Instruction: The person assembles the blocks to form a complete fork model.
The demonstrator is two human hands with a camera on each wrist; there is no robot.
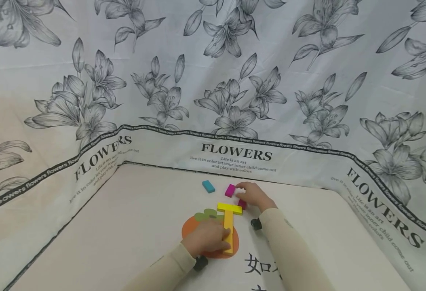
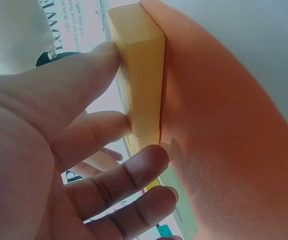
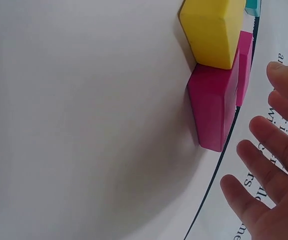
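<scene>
Two yellow-orange blocks lie end to end, the lower block [image 1: 229, 249] below the upper block [image 1: 228, 220], with a bright yellow block [image 1: 229, 208] across the top in a T shape. My left hand [image 1: 206, 236] rests at the lower block; in the left wrist view its thumb and index fingertips touch the long side of a yellow-orange block [image 2: 143, 85]. My right hand [image 1: 254, 195], fingers spread and holding nothing, hovers beside two magenta blocks. One magenta block [image 3: 212, 107] abuts the yellow block's end; the other magenta block [image 1: 230, 190] lies farther back.
A blue block [image 1: 208, 186] lies left of the magenta ones. Under the T is a printed orange fruit [image 1: 189, 228] with green leaves on the white table cover [image 1: 125, 226]. Black printed characters [image 1: 254, 264] are at the front. A flower-printed curtain [image 1: 235, 157] stands behind.
</scene>
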